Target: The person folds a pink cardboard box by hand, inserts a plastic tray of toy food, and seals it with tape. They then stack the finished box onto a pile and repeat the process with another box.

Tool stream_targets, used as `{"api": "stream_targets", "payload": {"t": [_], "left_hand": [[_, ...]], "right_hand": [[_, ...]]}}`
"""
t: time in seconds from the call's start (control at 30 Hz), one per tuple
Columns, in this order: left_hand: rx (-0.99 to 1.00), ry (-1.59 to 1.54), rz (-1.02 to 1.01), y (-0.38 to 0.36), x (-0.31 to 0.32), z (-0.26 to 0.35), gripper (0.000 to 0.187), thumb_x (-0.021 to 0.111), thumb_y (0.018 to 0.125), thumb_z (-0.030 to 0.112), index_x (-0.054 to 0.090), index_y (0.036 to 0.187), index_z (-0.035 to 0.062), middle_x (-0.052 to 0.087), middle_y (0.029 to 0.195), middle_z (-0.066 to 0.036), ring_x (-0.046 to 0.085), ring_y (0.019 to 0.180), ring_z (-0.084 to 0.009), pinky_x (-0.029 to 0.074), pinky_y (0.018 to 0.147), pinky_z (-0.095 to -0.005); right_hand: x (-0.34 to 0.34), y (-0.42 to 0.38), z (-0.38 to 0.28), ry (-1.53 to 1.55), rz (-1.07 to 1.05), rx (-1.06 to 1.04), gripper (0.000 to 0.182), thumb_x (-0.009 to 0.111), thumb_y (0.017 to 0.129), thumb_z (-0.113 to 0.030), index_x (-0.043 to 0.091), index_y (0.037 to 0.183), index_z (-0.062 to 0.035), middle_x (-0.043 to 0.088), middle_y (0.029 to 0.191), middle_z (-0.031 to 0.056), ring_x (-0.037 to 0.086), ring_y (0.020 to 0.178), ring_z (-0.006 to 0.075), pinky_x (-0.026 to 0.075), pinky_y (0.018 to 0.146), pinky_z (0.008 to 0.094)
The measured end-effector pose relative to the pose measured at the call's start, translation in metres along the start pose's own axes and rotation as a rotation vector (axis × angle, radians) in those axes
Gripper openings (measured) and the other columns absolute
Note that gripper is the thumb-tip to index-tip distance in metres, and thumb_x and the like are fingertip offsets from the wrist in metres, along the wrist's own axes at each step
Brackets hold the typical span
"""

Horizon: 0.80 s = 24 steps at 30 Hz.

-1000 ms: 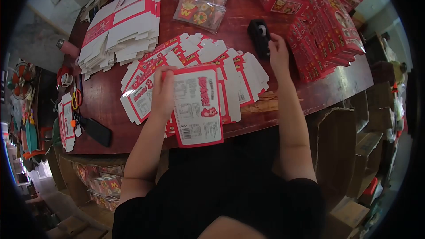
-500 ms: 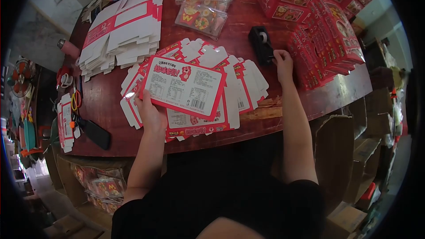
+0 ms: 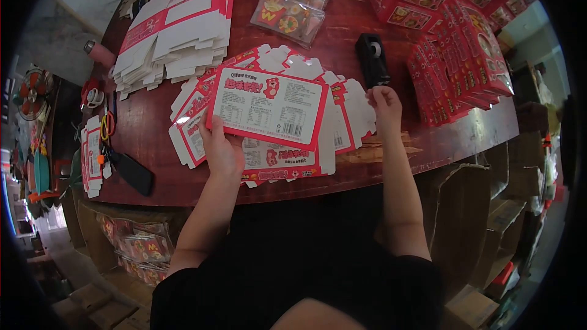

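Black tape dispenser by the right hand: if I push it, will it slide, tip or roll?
The tape dispenser has a long, blocky body, so it probably won't roll and seems less apt to tip lengthwise. The table looks glossy, so a push might slide it. Its shell looks like stiff plastic and likely won't flex; I can't tell its weight.
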<state>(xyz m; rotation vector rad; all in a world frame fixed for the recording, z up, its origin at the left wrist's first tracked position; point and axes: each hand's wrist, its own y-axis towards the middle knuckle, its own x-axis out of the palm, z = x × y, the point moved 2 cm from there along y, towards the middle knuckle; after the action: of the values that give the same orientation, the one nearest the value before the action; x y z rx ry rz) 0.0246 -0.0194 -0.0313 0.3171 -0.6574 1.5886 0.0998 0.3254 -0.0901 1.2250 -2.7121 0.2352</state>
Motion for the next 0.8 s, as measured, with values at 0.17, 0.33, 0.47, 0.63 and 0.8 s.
{"api": "stream_targets", "payload": {"t": [0.17,0.33,0.47,0.63,0.8], "left_hand": [[0.017,-0.002,-0.004,-0.001,0.002,-0.012,0.041,0.043,0.098,0.021,0.026,0.133,0.0095,0.045,0.125,-0.012,0.051,0.111,-0.0217,0.049,0.088,-0.0393],[0.038,0.013,-0.023,-0.009,0.009,-0.013,0.042,0.044,0.097,0.021,0.026,0.133,0.0089,0.045,0.124,-0.011,0.052,0.109,-0.0216,0.049,0.088,-0.0372],[0.066,-0.021,-0.043,-0.011,0.008,-0.012,0.042,0.045,0.097,0.022,0.027,0.132,0.0087,0.048,0.123,-0.011,0.054,0.108,-0.0221,0.05,0.088,-0.0375],[0.037,-0.064,-0.05,-0.017,0.012,-0.004,0.041,0.046,0.097,0.022,0.029,0.131,0.009,0.051,0.121,-0.011,0.055,0.107,-0.0225,0.05,0.087,-0.0378],[-0.035,-0.077,-0.094,-0.022,0.016,-0.005,0.038,0.046,0.096,0.023,0.034,0.129,0.008,0.053,0.119,-0.01,0.057,0.105,-0.0207,0.051,0.086,-0.0348]], "right_hand": [[0.066,-0.088,-0.059,-0.167,-0.417,-0.024,0.035,0.055,0.084,0.005,0.05,0.119,0.0,0.059,0.077,0.0051,0.057,0.072,0.0106,0.047,0.068,0.0228],[0.076,-0.098,-0.066,-0.275,-0.469,-0.146,0.062,0.055,0.083,0.005,0.03,0.139,-0.0041,0.054,0.069,0.0015,0.051,0.068,0.0077,0.044,0.067,0.0226],[0.079,-0.099,-0.071,-0.495,-0.392,-0.258,0.065,0.061,0.081,0.001,0.03,0.139,-0.005,0.057,0.073,0.0018,0.054,0.065,0.0099,0.042,0.065,0.023],[0.076,-0.096,-0.06,-0.259,-0.355,-0.025,0.064,0.064,0.082,-0.008,0.032,0.137,-0.0048,0.057,0.074,0.0001,0.051,0.06,0.0088,0.039,0.058,0.0221],[0.073,-0.097,-0.031,0.325,-0.495,0.235,0.058,0.058,0.088,-0.016,0.03,0.138,-0.0076,0.056,0.078,-0.0009,0.047,0.061,0.0059,0.035,0.053,0.0209]]}}
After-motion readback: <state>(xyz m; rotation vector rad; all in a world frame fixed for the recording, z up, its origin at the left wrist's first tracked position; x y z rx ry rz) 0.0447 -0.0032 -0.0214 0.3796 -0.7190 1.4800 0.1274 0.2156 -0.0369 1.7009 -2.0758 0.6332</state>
